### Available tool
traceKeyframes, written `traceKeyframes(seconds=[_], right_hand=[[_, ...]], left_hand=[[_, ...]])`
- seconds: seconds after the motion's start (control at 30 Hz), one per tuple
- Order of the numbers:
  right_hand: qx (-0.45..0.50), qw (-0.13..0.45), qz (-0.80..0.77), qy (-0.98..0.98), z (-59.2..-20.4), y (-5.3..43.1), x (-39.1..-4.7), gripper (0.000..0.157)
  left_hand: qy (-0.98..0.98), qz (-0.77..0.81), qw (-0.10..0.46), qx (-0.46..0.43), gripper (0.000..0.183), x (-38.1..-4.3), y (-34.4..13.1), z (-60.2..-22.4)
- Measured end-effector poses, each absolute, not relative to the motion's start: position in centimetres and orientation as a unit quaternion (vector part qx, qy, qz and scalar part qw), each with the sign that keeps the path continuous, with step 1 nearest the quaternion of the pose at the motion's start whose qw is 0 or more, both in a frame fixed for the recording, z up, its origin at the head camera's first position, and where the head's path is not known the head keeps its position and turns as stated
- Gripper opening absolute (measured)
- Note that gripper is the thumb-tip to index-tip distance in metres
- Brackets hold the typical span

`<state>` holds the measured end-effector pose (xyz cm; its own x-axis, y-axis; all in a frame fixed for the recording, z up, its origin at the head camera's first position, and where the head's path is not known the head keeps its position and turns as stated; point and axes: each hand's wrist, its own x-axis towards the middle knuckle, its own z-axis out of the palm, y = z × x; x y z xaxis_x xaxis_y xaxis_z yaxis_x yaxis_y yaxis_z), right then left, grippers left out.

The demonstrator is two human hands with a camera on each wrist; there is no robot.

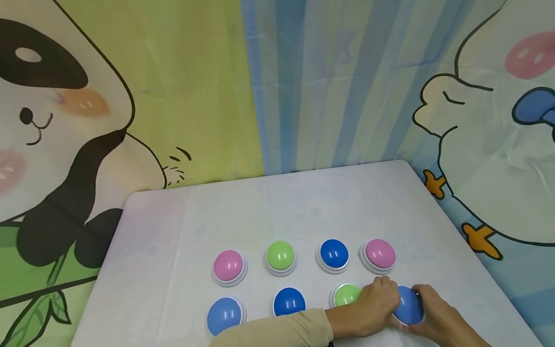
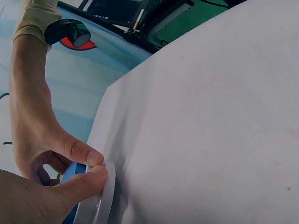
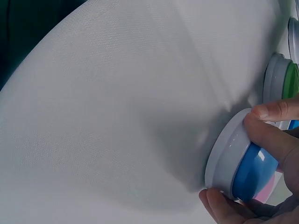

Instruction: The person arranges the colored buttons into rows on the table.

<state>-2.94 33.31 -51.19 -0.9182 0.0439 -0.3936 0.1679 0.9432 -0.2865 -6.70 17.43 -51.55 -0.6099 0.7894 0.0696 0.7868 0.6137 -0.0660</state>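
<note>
Near the table's front right, both hands hold a light blue dome push button (image 1: pixel 408 305) with a white base. My right hand (image 1: pixel 446 313) grips its right side, thumb on the near side and fingers round the far side. My left hand (image 1: pixel 376 304) pinches the left edge, fingers bent. The two thumbs meet at the white rim in the left wrist view, where the button's base (image 2: pixel 108 191) shows edge-on. In the right wrist view the blue dome (image 3: pixel 254 172) faces away from the table's front edge. Left of the hands, a green button (image 1: pixel 347 294) is partly hidden by the left hand.
Behind stands a row of pink (image 1: pixel 228 265), green (image 1: pixel 280 255), dark blue (image 1: pixel 334 254) and pink (image 1: pixel 380 254) buttons. Nearer are a light blue button (image 1: pixel 224 315) and a dark blue button (image 1: pixel 289 301), partly covered by the left sleeve (image 1: pixel 277 332). Printed curtains (image 1: pixel 208 96) border the white table (image 1: pixel 243 212).
</note>
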Motion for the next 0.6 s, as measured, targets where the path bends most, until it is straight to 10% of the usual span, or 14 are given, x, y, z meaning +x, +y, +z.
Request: traceKeyframes(seconds=[0.6], right_hand=[[-0.018, 0.178, -0.049, 0.983, -50.5, 32.9, -3.3, 0.104]], left_hand=[[-0.886, 0.085, 0.128, -0.437, 0.072, -6.7, 16.2, -52.4]])
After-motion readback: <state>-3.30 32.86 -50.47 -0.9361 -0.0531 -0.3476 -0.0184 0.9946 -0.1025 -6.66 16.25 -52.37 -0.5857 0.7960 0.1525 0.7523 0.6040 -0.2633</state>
